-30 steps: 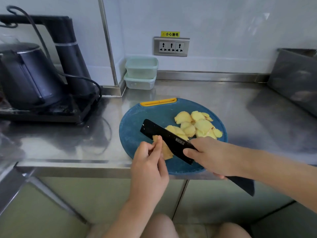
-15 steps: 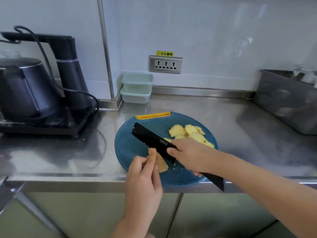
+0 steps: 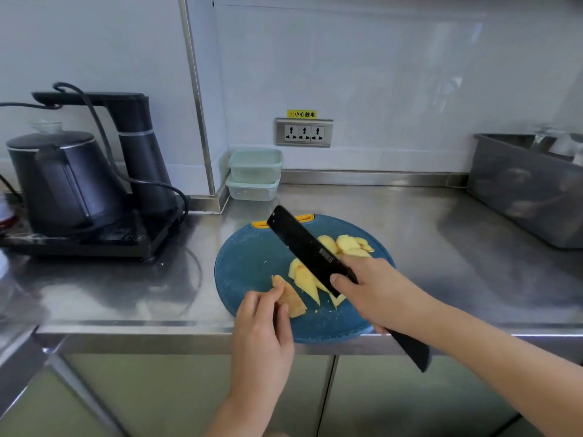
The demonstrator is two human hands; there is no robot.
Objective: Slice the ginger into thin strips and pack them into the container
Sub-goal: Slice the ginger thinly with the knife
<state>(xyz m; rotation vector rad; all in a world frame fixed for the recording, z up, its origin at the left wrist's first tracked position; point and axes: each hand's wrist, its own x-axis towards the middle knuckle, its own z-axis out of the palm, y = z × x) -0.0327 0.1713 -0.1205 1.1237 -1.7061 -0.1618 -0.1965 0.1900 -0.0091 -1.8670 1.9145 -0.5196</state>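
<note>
A round blue cutting board (image 3: 249, 263) lies at the counter's front edge. On it, my left hand (image 3: 263, 335) pinches a tan ginger piece (image 3: 291, 298) near the board's front left. Fresh yellow slices (image 3: 304, 279) lie just right of that piece, and a pile of ginger slices (image 3: 350, 244) sits at the board's back right. My right hand (image 3: 378, 294) grips a black knife (image 3: 303, 244), its blade raised and tilted over the board, pointing back left. Two stacked pale-green containers (image 3: 255, 173) stand against the wall behind the board.
A black kettle (image 3: 60, 181) on its base with a cord stands at the left. A grey tub (image 3: 530, 190) sits at the right. A wall socket (image 3: 304, 133) is above the counter. Bare steel counter (image 3: 441, 247) lies to the right of the board.
The knife blade has lifted off the ginger and swung up toward the back. Newly cut slices now show beside the piece my left hand holds. The view has tilted upward.
</note>
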